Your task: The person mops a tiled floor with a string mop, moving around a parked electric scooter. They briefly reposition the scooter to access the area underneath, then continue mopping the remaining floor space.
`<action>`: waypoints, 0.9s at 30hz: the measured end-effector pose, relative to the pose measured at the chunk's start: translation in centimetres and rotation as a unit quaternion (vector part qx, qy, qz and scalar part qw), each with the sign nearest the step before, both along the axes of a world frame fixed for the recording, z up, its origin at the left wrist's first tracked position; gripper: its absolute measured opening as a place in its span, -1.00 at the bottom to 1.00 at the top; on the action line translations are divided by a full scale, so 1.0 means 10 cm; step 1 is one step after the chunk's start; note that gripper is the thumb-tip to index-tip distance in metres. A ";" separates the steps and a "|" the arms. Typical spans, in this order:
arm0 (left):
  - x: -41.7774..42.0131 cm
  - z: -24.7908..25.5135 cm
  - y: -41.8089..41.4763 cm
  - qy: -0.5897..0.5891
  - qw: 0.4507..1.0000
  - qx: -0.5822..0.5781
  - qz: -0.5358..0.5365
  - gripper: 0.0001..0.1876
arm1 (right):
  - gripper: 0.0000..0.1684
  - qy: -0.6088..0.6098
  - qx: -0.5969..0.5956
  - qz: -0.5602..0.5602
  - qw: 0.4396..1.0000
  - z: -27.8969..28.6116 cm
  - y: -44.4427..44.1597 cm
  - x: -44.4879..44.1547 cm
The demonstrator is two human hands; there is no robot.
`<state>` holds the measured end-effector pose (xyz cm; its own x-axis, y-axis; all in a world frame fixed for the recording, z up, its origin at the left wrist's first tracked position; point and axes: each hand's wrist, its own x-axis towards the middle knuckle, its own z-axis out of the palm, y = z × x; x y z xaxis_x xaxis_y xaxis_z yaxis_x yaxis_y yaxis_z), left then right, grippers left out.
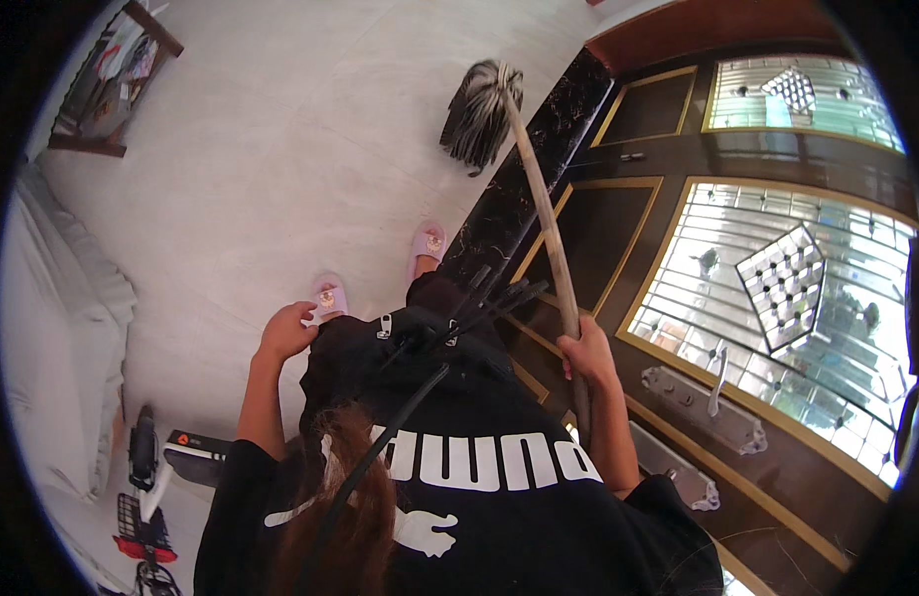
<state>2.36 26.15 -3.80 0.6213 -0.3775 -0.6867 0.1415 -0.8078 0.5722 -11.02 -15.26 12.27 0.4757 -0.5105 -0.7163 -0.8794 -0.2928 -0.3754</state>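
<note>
My right hand (587, 349) is closed round the wooden handle (545, 216) of a string mop. From there the handle runs up to the mop head (490, 93) of grey and dark strands, which hangs over the floor near the black marble threshold (504, 194). My left hand (289, 330) holds nothing, its fingers loosely bent beside my dark trousers. Below the hands are my feet in pink slippers (330, 296) on the pale floor.
On the right stand dark door panels (608, 238) with gold trim, patterned glass (757, 276) and a metal handle (718, 380). Grey cloth (64, 320) hangs at the left, above a wheeled scooter or bike (150, 477). A wood-framed rack with items (120, 82) is at the upper left.
</note>
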 end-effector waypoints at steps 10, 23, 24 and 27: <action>-0.29 0.14 0.15 0.013 0.996 0.024 0.085 -0.54 | -0.80 -0.120 0.050 0.130 0.983 -0.26 -0.19 1.43; -0.93 0.45 0.91 0.009 0.991 0.059 0.122 -0.54 | -0.77 0.036 -0.089 0.280 0.955 -1.99 0.41 2.40; -0.86 0.41 0.95 0.015 0.992 0.072 0.099 -0.54 | -0.75 0.013 -0.126 0.283 0.951 -2.15 0.37 2.18; -0.76 0.37 1.06 0.026 0.993 0.101 0.050 -0.54 | -0.67 0.060 -0.123 0.268 0.954 -2.22 0.28 1.57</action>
